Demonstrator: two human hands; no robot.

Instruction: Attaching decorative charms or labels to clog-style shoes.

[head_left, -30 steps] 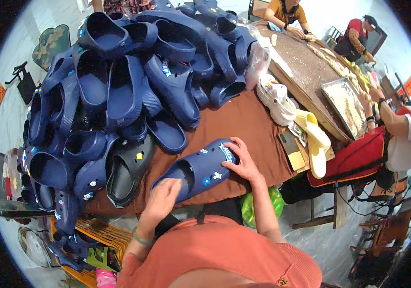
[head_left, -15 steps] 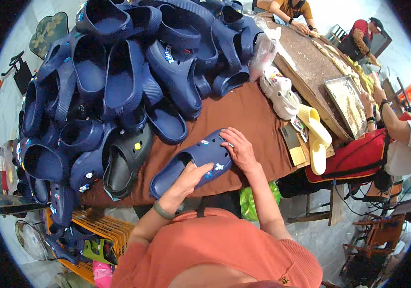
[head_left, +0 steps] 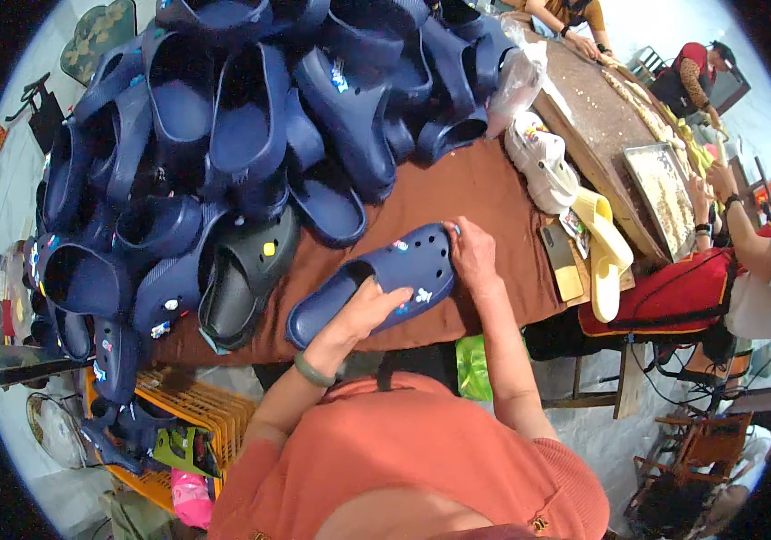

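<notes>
A navy blue clog with small coloured charms lies on the brown cloth-covered table near its front edge. My right hand grips the clog's toe end. My left hand rests on its middle, fingers pressing the upper near the charms. A green bangle sits on my left wrist.
A large heap of navy clogs covers the table's left and far side, with a dark grey clog at its front. White clogs and yellow clogs lie to the right. Other people sit at a wooden table. An orange crate stands below left.
My left hand has moved up from the clog's heel onto its middle. The clog has shifted slightly up and right on the cloth, still gripped by my right hand.
</notes>
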